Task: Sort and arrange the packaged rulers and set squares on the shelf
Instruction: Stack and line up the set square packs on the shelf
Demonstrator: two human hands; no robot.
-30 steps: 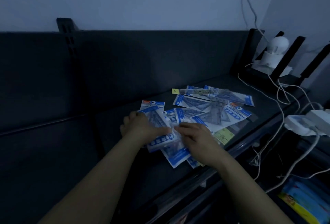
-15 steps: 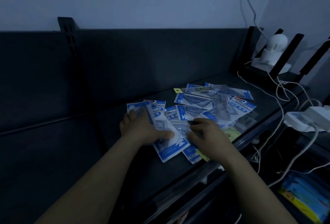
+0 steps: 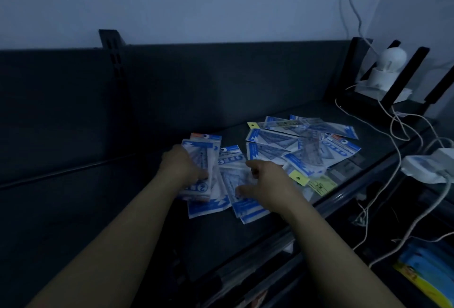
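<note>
Sorting underway: like packets gathered at 9 o'clock.
Left hand (image 3: pixel 183 166) gripped gathered stack (image 3: pixel 202 158), probably to keep matches together; right hand (image 3: pixel 269 183) sat half-curled on loose packets (image 3: pixel 245 207), grip unclear. Unsorted pile (image 3: pixel 302 145) lay at 2 o'clock on shelf (image 3: pixel 110 209).

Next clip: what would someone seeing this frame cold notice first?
The bright blue-and-white packets scattered across the dark shelf stand out most, right of centre. Just in front of them, the left hand grips a small stack, and the right hand rests on the packets beside it. A white rounded device stands at the far right, by the wall.
</note>
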